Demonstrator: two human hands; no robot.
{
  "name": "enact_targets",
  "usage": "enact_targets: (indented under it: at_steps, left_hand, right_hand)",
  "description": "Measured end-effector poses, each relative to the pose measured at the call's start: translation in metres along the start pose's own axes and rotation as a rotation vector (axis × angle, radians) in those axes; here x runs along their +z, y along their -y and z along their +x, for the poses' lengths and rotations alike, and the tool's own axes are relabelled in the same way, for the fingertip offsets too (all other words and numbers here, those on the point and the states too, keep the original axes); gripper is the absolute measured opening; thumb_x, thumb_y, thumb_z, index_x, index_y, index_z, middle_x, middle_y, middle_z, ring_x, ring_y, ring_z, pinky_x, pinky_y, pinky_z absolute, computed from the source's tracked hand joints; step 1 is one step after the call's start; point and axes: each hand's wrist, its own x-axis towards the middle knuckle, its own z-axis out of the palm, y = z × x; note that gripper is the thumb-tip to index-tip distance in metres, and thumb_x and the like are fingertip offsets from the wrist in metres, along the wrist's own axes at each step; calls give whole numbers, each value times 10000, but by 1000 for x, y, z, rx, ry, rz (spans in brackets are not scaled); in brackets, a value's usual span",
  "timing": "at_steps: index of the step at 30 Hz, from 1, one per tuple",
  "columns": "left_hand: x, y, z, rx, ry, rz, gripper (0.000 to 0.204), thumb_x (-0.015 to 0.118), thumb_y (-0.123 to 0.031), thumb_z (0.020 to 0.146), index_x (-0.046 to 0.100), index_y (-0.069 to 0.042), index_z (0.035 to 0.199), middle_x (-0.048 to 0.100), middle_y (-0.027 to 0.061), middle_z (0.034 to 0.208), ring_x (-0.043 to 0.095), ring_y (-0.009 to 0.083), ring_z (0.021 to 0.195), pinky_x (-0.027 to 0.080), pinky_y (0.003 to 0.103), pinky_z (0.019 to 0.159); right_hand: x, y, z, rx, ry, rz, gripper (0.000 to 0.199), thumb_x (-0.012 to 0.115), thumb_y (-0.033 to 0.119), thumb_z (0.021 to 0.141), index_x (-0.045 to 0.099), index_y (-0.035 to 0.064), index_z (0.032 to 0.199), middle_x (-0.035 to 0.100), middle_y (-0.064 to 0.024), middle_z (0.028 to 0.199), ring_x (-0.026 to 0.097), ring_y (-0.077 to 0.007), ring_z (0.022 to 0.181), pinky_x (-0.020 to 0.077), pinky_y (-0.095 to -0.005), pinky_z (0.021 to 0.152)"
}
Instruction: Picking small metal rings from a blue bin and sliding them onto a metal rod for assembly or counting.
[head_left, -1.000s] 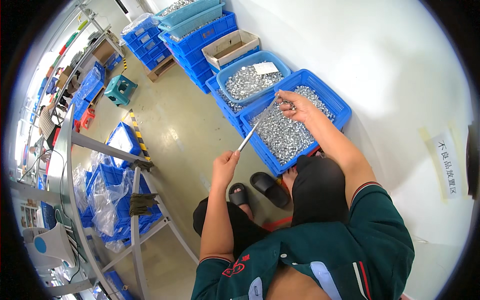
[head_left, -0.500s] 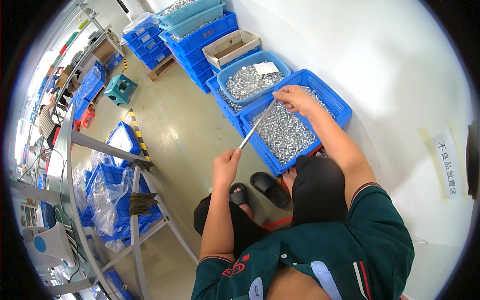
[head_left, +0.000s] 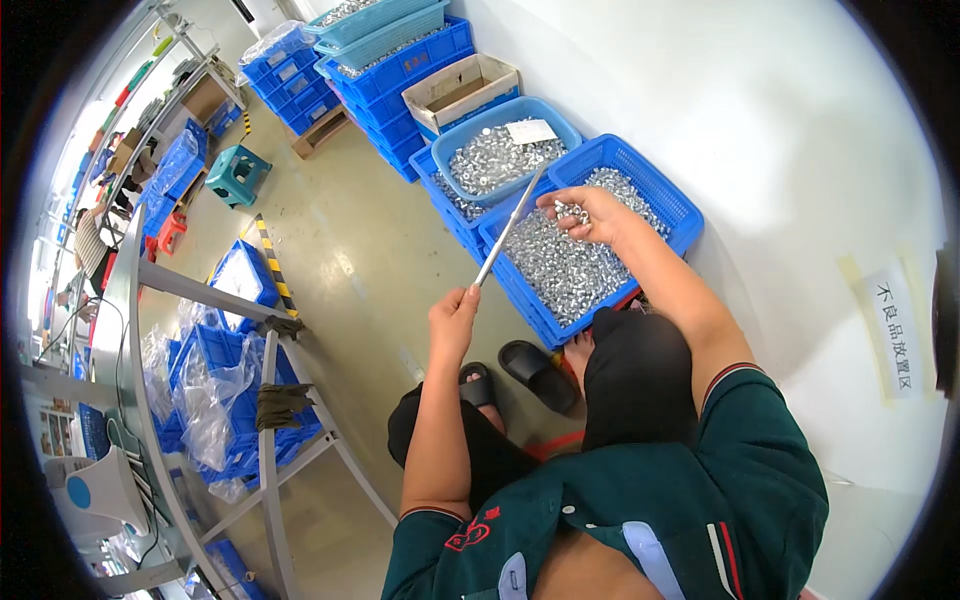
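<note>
My left hand is closed around the lower end of a thin silvery metal rod, which slants up and away over the left edge of a blue basket. Just right of the rod's upper end, my right hand is cupped with its palm turned up. Small shiny metal parts, which look like nuts, lie in its fingers. The hand hovers above the blue basket, which holds a heap of similar metal parts. Whether anything is threaded on the rod is too fine to tell.
Beyond the basket stands a lighter blue tub of metal parts with a paper slip, and a worn open box. Stacked blue crates line the wall. At left are a metal table frame, plastic-wrapped crates and a green stool.
My right hand has left the rod's upper end and turned palm up, showing the small parts in it. My left hand keeps hold of the rod, now tilted slightly steeper.
</note>
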Motion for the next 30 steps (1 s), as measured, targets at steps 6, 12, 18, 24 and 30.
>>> enact_targets:
  at_steps: [6,12,18,24,30]
  left_hand:
    - [-6,2,-3,49,13,11,366,542,-305,847,441,-65,590,362,-49,524,315,44,481,243,233,429]
    - [-10,5,-4,35,20,17,367,552,-296,844,437,-66,582,354,-52,510,311,44,474,241,233,427]
    - [-11,3,-8,38,39,96,372,550,-307,846,448,-62,584,357,-51,517,315,46,482,248,230,431]
    - [-10,0,-9,27,60,81,375,542,-309,851,453,-59,586,349,-53,519,312,47,490,251,232,436]
    - [-9,-3,-10,28,54,106,374,542,-303,850,452,-56,583,349,-51,520,307,48,489,249,234,436]
  right_hand:
    - [1,0,-1,-130,21,177,186,537,107,818,518,-1,968,501,-66,777,356,-60,478,253,-154,336]
    - [4,2,-4,-127,87,230,161,568,142,825,516,17,912,504,-55,751,360,-57,468,260,-153,328]
    - [7,3,-6,-156,69,327,188,576,200,835,518,36,907,480,-29,699,357,-48,456,243,-148,324]
    - [4,6,-5,-198,86,273,198,588,231,832,532,45,869,468,1,617,353,-32,419,244,-148,314]
    - [7,5,-3,-296,-12,83,197,597,221,826,535,35,841,449,-2,645,358,-43,462,231,-149,332]
